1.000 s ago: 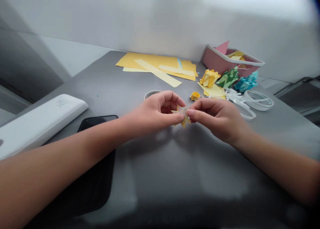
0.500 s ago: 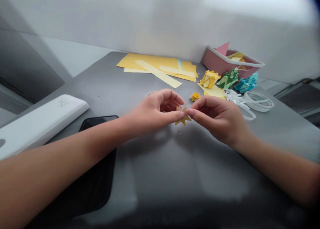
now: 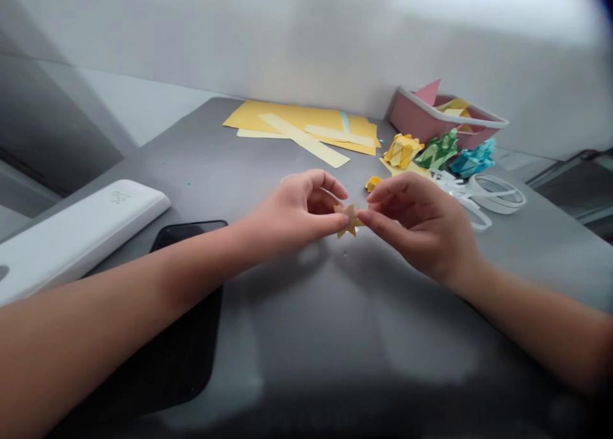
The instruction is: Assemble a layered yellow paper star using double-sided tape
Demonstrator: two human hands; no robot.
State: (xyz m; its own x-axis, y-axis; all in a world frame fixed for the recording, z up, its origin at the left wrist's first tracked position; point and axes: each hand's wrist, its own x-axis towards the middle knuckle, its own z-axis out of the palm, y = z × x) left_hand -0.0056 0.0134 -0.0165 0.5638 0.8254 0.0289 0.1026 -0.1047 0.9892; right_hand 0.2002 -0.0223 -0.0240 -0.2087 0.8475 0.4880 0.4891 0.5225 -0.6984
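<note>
A small yellow paper star (image 3: 352, 224) is up between my hands, above the grey table. My left hand (image 3: 306, 210) pinches it from the left, thumb on its near face and the fingers curled behind. At the star's right points, the thumb of my right hand (image 3: 419, 225) presses the paper, while its index finger bends a little above, slightly apart from the thumb. Fingers hide part of the star. Just beyond my right fingertips lies a small yellow folded paper piece (image 3: 373, 183), partly covered.
Yellow paper sheets (image 3: 287, 115) and a pale strip (image 3: 316, 148) lie at the back. Yellow (image 3: 403, 150), green (image 3: 438, 150) and blue folded paper pieces (image 3: 474, 158) stand before a pink bin (image 3: 416, 117). White tape rings (image 3: 498, 193) lie right; a white case (image 3: 96, 225) and black phone-like slab (image 3: 191, 337) left.
My right index finger has lifted slightly away from its thumb and now covers more of the small yellow piece. The star has shifted slightly left and turned a little.
</note>
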